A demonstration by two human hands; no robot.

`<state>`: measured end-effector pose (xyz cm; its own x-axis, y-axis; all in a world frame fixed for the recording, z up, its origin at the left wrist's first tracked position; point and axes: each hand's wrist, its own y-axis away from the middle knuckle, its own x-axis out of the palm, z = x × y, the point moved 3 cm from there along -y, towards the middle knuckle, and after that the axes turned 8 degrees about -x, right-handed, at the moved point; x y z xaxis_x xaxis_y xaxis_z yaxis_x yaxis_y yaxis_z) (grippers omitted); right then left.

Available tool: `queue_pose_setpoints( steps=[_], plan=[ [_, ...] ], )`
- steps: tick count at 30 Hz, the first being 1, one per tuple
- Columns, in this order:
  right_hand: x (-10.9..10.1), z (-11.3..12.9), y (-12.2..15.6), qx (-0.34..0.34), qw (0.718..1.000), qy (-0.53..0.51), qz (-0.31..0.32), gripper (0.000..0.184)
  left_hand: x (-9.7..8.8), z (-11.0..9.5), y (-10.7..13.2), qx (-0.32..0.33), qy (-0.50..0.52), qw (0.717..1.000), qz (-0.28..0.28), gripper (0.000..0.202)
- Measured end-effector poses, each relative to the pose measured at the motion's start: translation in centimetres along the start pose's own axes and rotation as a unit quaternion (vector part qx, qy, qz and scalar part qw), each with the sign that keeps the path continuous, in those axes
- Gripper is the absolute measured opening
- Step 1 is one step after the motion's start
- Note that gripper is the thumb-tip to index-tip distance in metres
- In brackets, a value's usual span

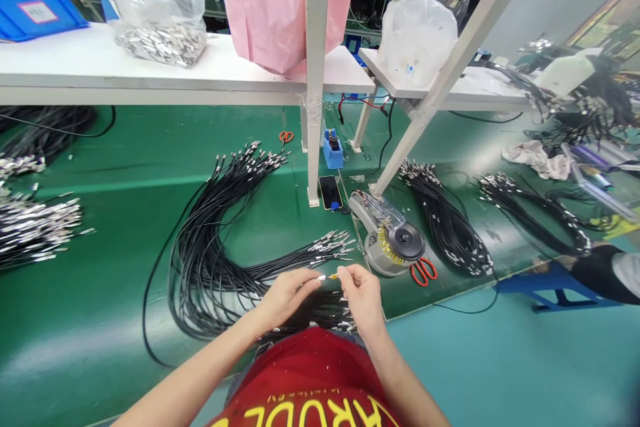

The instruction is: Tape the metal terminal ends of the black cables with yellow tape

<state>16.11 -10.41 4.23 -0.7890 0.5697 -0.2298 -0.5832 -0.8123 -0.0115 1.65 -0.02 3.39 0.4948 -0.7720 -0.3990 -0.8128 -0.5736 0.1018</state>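
The left hand (287, 297) pinches a metal plug (322, 277), lying crosswise, its end toward the yellow piece (334, 275) the right hand (361, 288) pinches.

Dark red garment (310, 370) with bold, arching yellow lettering (317, 411)

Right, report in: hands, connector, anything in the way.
Left hand pinching silver connector. Right hand pinching yellow piece at its end. Black cables bunched close; nothing visibly blocking.

red shirt (305, 370): yellow lettering (313, 413), cut off, wording unsure; blue bin (67, 17): label (39, 11) too small to read.
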Motion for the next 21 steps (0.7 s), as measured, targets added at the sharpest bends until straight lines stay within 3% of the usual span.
queue_pose_setpoints(
  steps=[4, 10, 16, 21],
  plan=[
    [-0.2, -0.2, 0.1, 0.009, 1.000, -0.001, 0.002, 0.036, 0.2, -0.5, -0.3, -0.054, 0.054, 0.995, 0.065, 0.044],
    [-0.4, 1.0, 0.5, -0.001, 0.999, 0.021, 0.023, 0.035, 0.3, -1.8, -0.6, -0.057, 0.105, 0.985, 0.122, 0.046],
    [-0.2, 1.6, 0.8, 0.007, 0.999, 0.009, 0.040, 0.034, 0.5, -1.9, -0.3, -0.025, 0.069, 0.996, 0.044, 0.043],
    [-0.2, 1.1, 0.8, 0.018, 0.998, -0.022, 0.047, 0.033, 0.7, -2.1, -0.4, -0.024, 0.071, 0.994, 0.074, 0.051]
  ],
)
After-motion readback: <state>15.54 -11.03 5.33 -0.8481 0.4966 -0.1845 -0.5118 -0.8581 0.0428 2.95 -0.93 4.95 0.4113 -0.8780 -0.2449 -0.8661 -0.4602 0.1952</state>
